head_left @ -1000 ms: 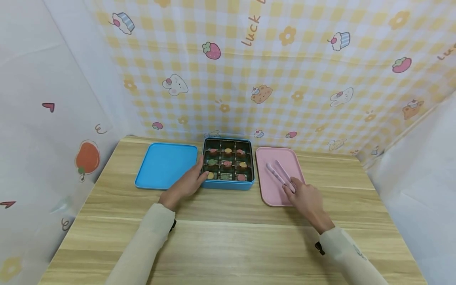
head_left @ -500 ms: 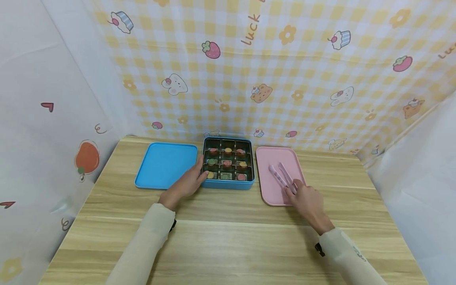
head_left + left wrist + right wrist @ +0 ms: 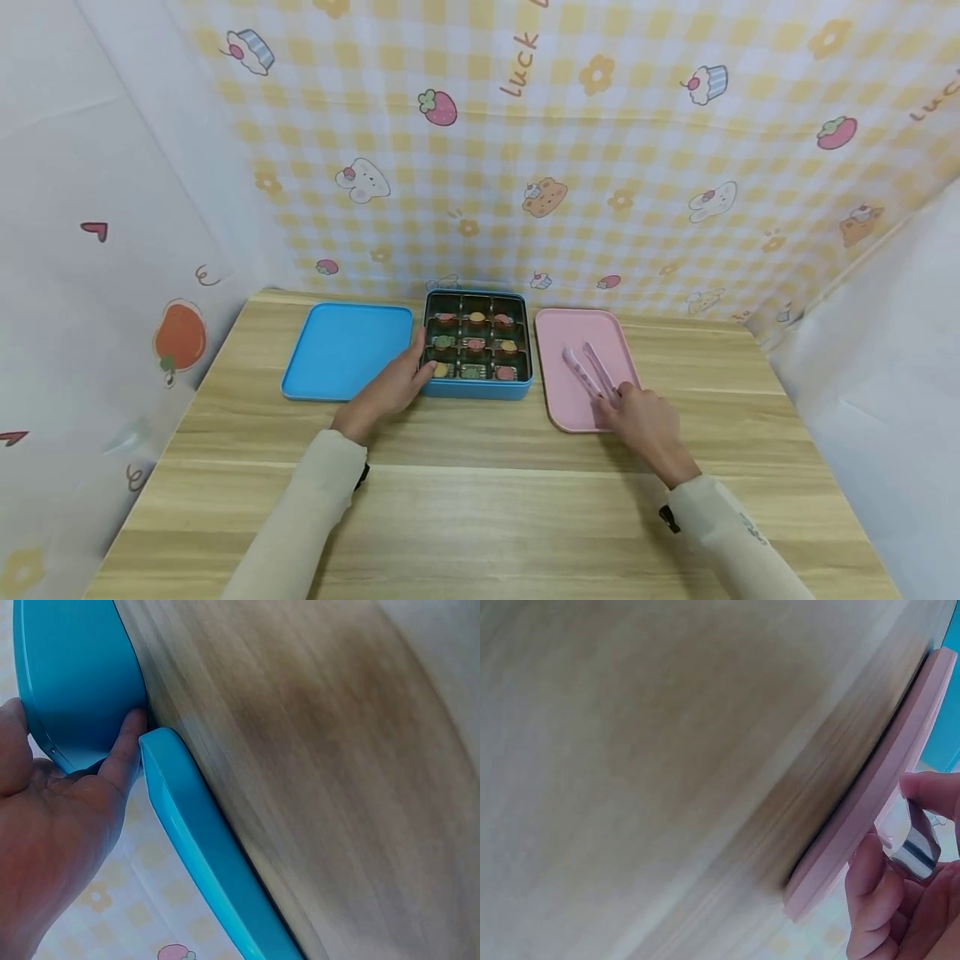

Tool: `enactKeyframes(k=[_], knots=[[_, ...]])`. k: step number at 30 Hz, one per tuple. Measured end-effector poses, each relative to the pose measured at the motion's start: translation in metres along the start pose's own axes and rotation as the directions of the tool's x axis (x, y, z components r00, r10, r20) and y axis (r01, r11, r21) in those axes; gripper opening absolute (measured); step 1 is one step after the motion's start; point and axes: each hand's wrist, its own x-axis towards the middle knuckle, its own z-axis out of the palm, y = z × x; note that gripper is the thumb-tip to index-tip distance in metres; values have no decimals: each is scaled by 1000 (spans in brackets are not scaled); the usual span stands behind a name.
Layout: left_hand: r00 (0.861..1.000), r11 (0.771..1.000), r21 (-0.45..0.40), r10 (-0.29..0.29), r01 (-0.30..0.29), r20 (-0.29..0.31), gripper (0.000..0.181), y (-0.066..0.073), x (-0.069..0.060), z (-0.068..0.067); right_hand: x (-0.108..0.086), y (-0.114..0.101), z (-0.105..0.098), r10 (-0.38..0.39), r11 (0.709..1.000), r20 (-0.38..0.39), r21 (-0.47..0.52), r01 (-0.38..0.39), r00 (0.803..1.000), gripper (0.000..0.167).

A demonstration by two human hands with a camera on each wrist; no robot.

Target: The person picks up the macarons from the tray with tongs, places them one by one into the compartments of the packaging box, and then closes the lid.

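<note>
An open blue box (image 3: 480, 390) has a dark tray of several compartments, with small pink, yellow and green pieces inside. My left hand (image 3: 392, 385) rests against its left side, thumb at the rim near the front corner. In the left wrist view, one extended finger touches the lower wall of the blue box (image 3: 82, 690). My right hand (image 3: 643, 423) pinches pale pink tongs (image 3: 581, 369) by the near end, arms apart over the pink tray (image 3: 558, 333). The right wrist view shows the shiny metal bend of the tongs (image 3: 917, 851) between thumb and fingers.
A flat blue lid (image 3: 351, 346) lies left of the box, close to my left hand. All of it sits on a wood-grain table (image 3: 480, 517). A checked cloth (image 3: 495, 167) hangs right behind the table's back edge.
The tongs have shifted slightly back toward me, and their tips have spread a little. The left hand and the box keep their places. The head view has drifted slightly.
</note>
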Motion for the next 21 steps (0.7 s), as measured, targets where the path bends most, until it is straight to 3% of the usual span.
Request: enactKeyframes(k=[7,14,21], knots=[[1000,1000,-23,1,-1,8,71,1,1,0,1,-1,2,-2,1000,47,-20,3,999,45],[1000,1000,-10,-18,18,-2,72,1,-2,-3,5,-4,3,-17,1000,25,-4,17,1000,45],[1000,1000,-12,4,-4,14,71,0,0,-2,4,-2,0,32,999,81,3,-33,996,49]])
